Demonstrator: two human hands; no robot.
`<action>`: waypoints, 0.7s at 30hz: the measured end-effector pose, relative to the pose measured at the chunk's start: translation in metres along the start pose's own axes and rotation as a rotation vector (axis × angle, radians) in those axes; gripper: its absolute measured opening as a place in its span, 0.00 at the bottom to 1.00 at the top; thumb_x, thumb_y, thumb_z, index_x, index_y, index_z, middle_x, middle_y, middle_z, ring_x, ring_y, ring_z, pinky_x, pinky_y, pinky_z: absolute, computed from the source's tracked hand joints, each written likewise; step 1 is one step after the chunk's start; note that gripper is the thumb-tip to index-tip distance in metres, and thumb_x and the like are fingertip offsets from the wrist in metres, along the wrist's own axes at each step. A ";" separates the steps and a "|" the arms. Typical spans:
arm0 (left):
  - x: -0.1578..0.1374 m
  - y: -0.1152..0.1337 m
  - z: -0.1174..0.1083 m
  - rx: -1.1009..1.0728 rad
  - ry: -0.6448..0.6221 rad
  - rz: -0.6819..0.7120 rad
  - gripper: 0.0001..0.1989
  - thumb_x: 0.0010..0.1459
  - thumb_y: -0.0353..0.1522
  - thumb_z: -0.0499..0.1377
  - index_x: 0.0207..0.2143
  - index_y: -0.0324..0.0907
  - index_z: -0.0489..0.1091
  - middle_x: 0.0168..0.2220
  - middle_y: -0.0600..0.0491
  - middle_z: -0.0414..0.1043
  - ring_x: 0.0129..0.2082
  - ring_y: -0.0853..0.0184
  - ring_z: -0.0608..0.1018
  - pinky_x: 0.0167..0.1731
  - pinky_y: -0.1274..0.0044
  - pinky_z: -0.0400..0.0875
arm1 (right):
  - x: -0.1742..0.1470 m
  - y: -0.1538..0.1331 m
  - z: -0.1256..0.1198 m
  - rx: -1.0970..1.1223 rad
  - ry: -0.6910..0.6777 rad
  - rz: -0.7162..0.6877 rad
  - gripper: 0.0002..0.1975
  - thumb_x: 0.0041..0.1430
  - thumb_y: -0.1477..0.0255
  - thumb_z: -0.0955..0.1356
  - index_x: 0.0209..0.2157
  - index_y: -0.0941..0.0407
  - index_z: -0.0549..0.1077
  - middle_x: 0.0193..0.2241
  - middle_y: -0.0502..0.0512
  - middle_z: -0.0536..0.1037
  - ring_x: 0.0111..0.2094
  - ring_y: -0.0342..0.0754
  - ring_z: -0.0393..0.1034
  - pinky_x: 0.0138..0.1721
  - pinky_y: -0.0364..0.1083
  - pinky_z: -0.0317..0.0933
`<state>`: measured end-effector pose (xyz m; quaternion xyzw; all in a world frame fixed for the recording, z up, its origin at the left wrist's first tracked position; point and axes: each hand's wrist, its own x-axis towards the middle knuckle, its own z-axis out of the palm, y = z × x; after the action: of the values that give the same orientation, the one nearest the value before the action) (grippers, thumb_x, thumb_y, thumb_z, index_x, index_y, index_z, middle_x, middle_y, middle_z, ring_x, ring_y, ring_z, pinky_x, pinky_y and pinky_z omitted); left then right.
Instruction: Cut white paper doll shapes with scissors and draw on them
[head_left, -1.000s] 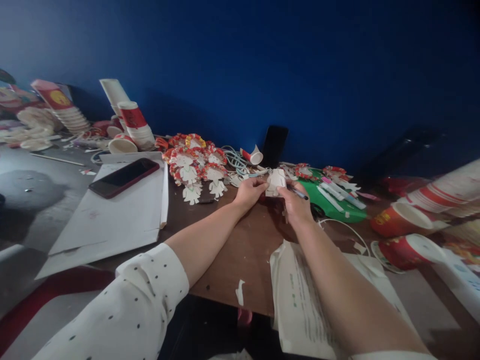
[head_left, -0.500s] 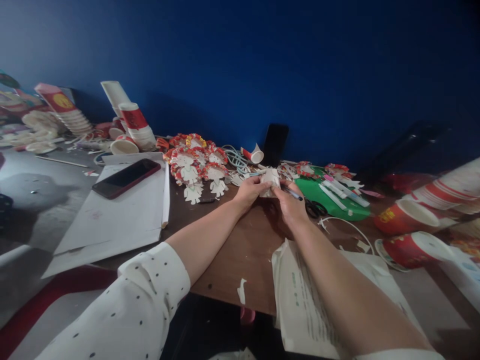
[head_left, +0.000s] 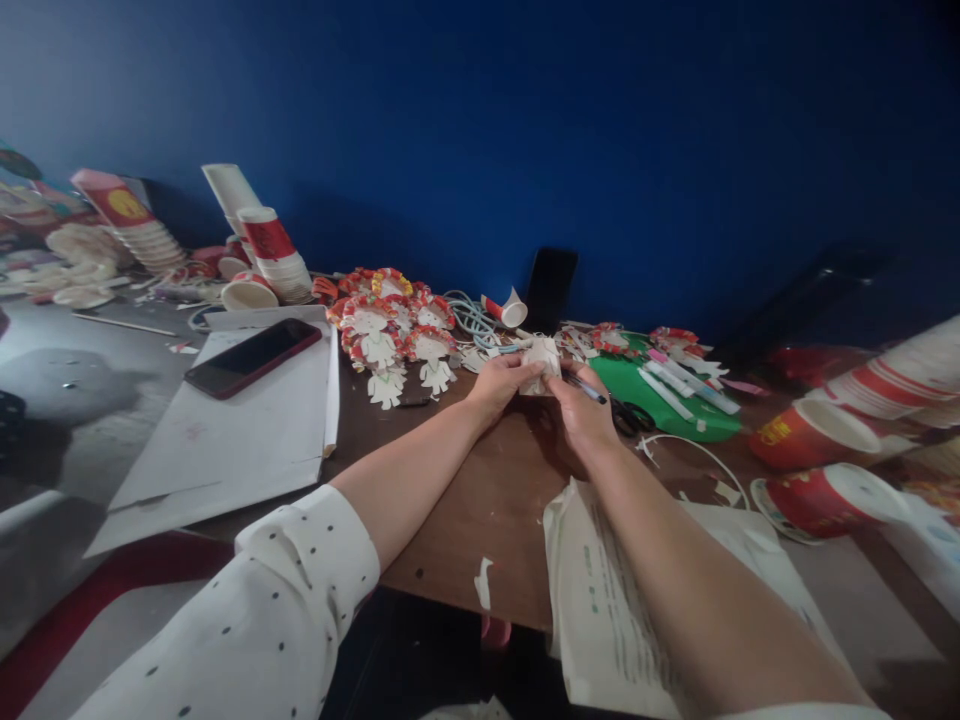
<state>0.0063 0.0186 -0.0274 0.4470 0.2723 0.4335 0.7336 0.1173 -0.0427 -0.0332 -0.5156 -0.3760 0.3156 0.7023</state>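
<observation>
Front edge: a cream printed packet [head_left: 589,590] is partly hidden by the right forearm at the brown wooden tabletop [head_left: 487,510].
Left hand [head_left: 495,388]: a small white paper piece [head_left: 541,354] is pinched between thumb and fingers, above the tabletop.
Right hand [head_left: 589,418]: the same paper is gripped opposite; a slim pen [head_left: 591,391] is held too.
Paper's markings: too small to be read with certainty.
Right of hands: black-handled scissors [head_left: 632,417] are placed beside a green flat sheet [head_left: 613,378].
Behind, left: white paper figures with red frilled manes [head_left: 377,346] are clustered.
Wall: a black phone [head_left: 553,280] is propped before dark blue [head_left: 480,130].
</observation>
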 end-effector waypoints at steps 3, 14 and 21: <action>-0.001 0.001 0.001 0.014 0.024 -0.006 0.12 0.46 0.34 0.67 0.31 0.34 0.75 0.23 0.53 0.74 0.22 0.73 0.72 0.29 0.79 0.66 | -0.001 -0.001 0.000 -0.016 -0.014 0.006 0.16 0.44 0.67 0.75 0.37 0.54 0.75 0.27 0.47 0.78 0.29 0.47 0.72 0.35 0.47 0.66; 0.000 0.000 0.001 0.098 0.112 -0.016 0.08 0.48 0.32 0.66 0.29 0.35 0.75 0.22 0.55 0.72 0.20 0.74 0.70 0.27 0.80 0.65 | -0.003 -0.002 -0.002 -0.119 -0.056 -0.026 0.16 0.47 0.64 0.74 0.38 0.52 0.73 0.28 0.47 0.77 0.31 0.47 0.70 0.36 0.47 0.65; 0.000 -0.001 0.000 0.155 0.135 0.004 0.09 0.47 0.33 0.68 0.28 0.36 0.75 0.22 0.55 0.72 0.21 0.74 0.71 0.29 0.79 0.67 | -0.003 0.000 -0.003 -0.120 -0.059 -0.022 0.17 0.47 0.63 0.74 0.39 0.52 0.73 0.28 0.47 0.77 0.31 0.48 0.71 0.35 0.47 0.65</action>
<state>0.0073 0.0184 -0.0284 0.4729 0.3528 0.4416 0.6759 0.1182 -0.0469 -0.0342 -0.5429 -0.4204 0.2996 0.6624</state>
